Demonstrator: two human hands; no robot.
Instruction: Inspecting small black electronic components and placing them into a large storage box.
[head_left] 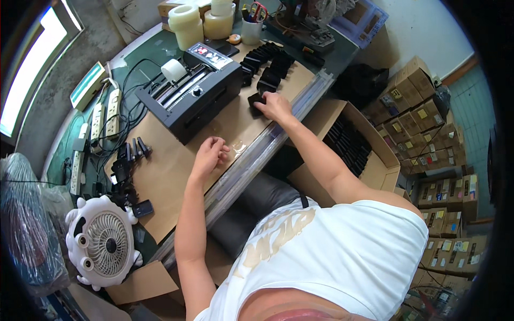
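Green table [151, 51] carries the whole job, brown sheet [168, 184] laid over most of its working side. Open carton [384, 154] sits low beyond the table's front edge, on the person's right, with black parts [345, 142] packed in it. Black machine [211, 99] stands on the sheet, white roll [173, 70] on top. White fan [110, 246] at the near left, well apart from the work. Dark row [278, 67] of similar black pieces runs along the sheet right of the machine.

Right hand [274, 107] is at the near end of that row, thumb and fingers pinching a black piece [255, 105]. Piece is on or just above the sheet, can't tell which. Left hand [210, 156] is in front of the machine, fingers loosely curled; can't tell if something small is in them.

My read: step in hand is single-piece handling at the row's end, either picking up or setting down, one frame won't settle it. Next move calls for a steady right pinch without knocking the neighbouring pieces, and the left fingers opened enough if both hands are to share the piece
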